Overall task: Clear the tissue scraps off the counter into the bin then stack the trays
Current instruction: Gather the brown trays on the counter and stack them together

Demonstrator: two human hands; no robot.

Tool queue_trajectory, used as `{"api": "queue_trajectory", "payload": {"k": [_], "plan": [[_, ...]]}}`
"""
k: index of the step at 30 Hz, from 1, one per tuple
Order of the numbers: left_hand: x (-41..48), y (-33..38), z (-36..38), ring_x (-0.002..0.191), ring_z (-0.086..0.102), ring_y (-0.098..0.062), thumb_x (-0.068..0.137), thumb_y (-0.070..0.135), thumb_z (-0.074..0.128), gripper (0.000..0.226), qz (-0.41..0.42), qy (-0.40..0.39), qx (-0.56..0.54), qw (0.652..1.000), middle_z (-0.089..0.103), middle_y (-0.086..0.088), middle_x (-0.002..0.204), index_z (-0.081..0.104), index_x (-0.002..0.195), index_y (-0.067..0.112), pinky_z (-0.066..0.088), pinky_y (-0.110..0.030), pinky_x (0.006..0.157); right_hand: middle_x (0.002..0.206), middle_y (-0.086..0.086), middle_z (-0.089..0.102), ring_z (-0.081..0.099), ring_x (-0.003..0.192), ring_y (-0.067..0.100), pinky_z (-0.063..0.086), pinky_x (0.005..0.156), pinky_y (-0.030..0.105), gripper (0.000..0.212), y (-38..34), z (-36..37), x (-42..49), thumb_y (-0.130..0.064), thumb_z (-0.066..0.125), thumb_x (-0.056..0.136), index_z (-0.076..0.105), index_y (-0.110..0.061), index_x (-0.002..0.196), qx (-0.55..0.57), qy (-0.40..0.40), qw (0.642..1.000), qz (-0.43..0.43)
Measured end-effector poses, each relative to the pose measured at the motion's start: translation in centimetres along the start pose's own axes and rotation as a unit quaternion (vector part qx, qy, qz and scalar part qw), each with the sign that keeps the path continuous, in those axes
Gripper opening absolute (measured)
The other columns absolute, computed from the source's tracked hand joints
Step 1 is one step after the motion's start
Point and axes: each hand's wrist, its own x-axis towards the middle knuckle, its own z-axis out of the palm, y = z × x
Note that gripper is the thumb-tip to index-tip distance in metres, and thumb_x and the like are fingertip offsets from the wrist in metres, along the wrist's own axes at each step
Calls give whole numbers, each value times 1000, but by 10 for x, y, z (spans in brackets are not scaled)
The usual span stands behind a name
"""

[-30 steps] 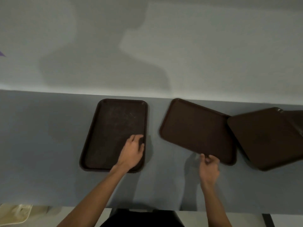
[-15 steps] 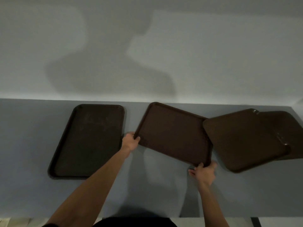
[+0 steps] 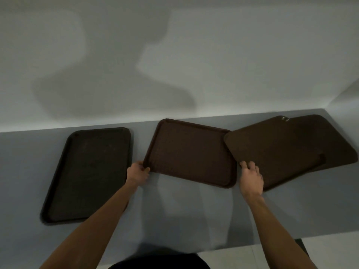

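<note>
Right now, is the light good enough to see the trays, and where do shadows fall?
Head view: dim light; the left tray looks almost black, while the middle tray shows its texture; the person's shadow lies across the wall; the left tray's near edge is slightly blurred.

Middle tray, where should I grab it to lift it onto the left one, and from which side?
Grip the raised rim of the middle tray at its near corners, coming from the front of the counter. The left hand grips the near-left corner; the near-right one is free. Avoid the far-right corner: the upturned tray appears to overlap it.
</note>
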Motion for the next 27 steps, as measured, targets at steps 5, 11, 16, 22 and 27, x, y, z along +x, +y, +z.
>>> {"api": "queue_trajectory", "payload": {"k": [5,11,16,22,27], "plan": [[-22,17,-3,124,53,-40,91,17,73,47,59,78,23,995,56,-21,133,58,134,4,45,-45,109,105,12,54,57,101,37,58,76,49,33,-11,-16,-7,-3,63,86,65,-11,118,64,80,994,-37],[-59,79,-2,95,71,-29,99,41,66,33,55,-61,-251,964,73,-13,100,71,111,11,61,-40,85,102,6,57,58,93,32,58,72,43,50,-68,-44,-67,-8,72,77,70,-18,126,121,143,976,-111],[-69,130,-17,114,72,-36,97,70,50,66,-33,-287,-397,871,71,-18,125,63,131,15,55,-51,103,99,4,56,57,88,30,57,71,44,54,-105,-49,-124,-10,66,76,68,-19,129,125,152,958,-207],[-60,137,-37,115,71,-33,105,51,52,52,-9,-267,-336,903,74,-17,122,69,123,6,55,-50,104,100,-2,53,57,86,23,57,68,41,55,-115,-35,-151,-8,77,78,68,-22,131,180,113,933,-289],[-57,101,-35,94,75,-26,107,45,50,46,100,-124,-205,966,78,-7,95,77,95,10,58,-53,96,122,-21,56,51,113,8,45,97,34,53,-111,-37,-137,-77,55,93,63,-47,136,245,-45,920,-303]]}}
